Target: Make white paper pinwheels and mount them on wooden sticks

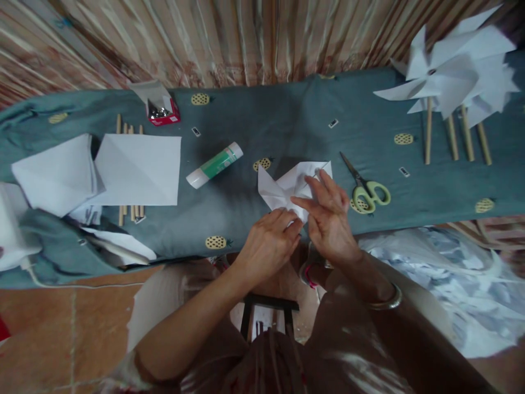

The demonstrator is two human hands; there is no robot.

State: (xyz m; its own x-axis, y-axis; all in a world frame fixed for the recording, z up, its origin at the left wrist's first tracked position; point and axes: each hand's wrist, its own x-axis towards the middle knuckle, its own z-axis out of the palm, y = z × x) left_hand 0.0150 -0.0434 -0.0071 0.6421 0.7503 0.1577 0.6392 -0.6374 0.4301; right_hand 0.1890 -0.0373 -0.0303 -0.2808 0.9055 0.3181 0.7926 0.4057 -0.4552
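Note:
A white sheet of paper with cut and folded flaps, shaped like a partly formed paper pinwheel [283, 186], lies near the table's front edge. My left hand [268, 238] grips its near edge, with the fingers bent over the paper. Over its right side is my right hand [330, 219], fingers spread and their tips touching the flaps; one finger points towards the middle. Scissors [365, 189] with light green handles lie just right of that hand, blades pointing away. To the left rests a glue stick [215, 165] with a green label.
White paper sheets [141, 169] lie over wooden sticks [118, 123] at the left. Behind them stands an open red box [164, 114] of small metal pieces. Finished pinwheels [447, 71] on sticks lie far right. A plastic bag [451, 284] of paper sits below the table edge.

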